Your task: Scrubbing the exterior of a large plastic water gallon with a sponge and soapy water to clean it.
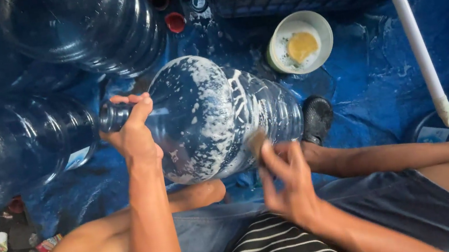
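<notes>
Suds coated the big clear water jug lying sideways across my knees, so I judged it slick, light and stiff, best held where my left hand curled shut around its neck, while my right hand's fingers pinched a sponge against its ribbed wall.

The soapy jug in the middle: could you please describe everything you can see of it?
The jug is a large, clear bluish plastic water bottle with ribbed rings around its body. It lies on its side over the blue tarp, neck pointing left. White suds streak and spot its surface. The left hand grips its narrow neck, and the right hand presses a small scrubber against its lower side. Other jugs lie beside it.
</notes>
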